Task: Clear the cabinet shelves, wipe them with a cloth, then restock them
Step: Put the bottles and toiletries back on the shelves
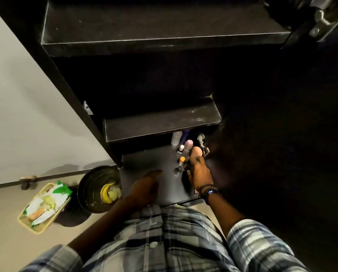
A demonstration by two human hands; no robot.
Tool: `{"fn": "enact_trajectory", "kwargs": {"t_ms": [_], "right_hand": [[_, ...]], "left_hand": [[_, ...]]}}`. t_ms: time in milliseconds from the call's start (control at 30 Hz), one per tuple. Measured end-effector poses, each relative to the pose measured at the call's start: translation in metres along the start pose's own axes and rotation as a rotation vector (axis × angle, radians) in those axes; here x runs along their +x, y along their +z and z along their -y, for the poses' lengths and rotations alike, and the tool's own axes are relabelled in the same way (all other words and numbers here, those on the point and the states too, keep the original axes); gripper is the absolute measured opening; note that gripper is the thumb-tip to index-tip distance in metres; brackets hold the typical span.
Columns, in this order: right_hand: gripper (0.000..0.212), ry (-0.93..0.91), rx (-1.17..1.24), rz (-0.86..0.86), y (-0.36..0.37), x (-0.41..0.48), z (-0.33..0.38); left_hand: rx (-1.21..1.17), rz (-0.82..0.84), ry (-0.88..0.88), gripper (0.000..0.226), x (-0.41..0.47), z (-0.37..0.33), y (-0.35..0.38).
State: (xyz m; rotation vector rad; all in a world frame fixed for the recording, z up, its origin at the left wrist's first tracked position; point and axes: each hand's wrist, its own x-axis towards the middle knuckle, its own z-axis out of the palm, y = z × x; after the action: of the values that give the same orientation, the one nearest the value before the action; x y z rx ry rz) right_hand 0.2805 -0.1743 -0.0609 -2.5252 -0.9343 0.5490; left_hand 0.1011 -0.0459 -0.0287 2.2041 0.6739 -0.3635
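Two hands reach down to the bottom shelf [144, 163] of a dark cabinet [66, 79], seen from the head of a person in a plaid shirt [164, 242]. The left hand [145, 188] lies palm down on the front of the bottom shelf, its fingers straight and holding nothing. The right hand [199, 174], a beaded bracelet [210, 192] at its wrist, is over the right side of the bottom shelf, its fingers [195, 160] curled round a peach bottle [196, 151] that stands upright.

Several small bottles stand on the right half of the bottom shelf, just left of the peach bottle: an orange-capped bottle [182, 160] and a metal-topped bottle [178, 170] toward the front, and a white-capped bottle [181, 148], a pink-capped bottle [189, 144] and a grey bottle [176, 138] toward the back. A metal hinge [203, 146] shows at the right edge of the bottom shelf.

Above the bottom shelf sits the middle shelf [162, 122], and higher again the top shelf [154, 26], both bare where lit. On the floor just left of the bottom shelf stands a round bin [89, 179] holding a banana peel [105, 193]. Farther left of the bottom shelf, a yellow tray [37, 229] carries green and white packets.
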Motion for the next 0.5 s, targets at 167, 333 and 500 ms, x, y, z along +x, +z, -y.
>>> {"fn": "enact_trajectory", "kwargs": {"t_ms": [167, 333, 500], "right_hand": [[0.06, -0.067, -0.089, 0.068, -0.003, 0.01, -0.015], [0.051, -0.064, -0.039, 0.088, -0.008, 0.017, -0.027], [0.037, -0.085, 0.006, -0.041, -0.024, 0.033, -0.019]], "left_hand": [[-0.008, 0.067, 0.087, 0.068, 0.025, -0.024, 0.014], [-0.059, 0.047, 0.09, 0.062, 0.053, -0.045, 0.024], [-0.082, -0.212, 0.075, 0.07, 0.08, -0.057, 0.025]]}}
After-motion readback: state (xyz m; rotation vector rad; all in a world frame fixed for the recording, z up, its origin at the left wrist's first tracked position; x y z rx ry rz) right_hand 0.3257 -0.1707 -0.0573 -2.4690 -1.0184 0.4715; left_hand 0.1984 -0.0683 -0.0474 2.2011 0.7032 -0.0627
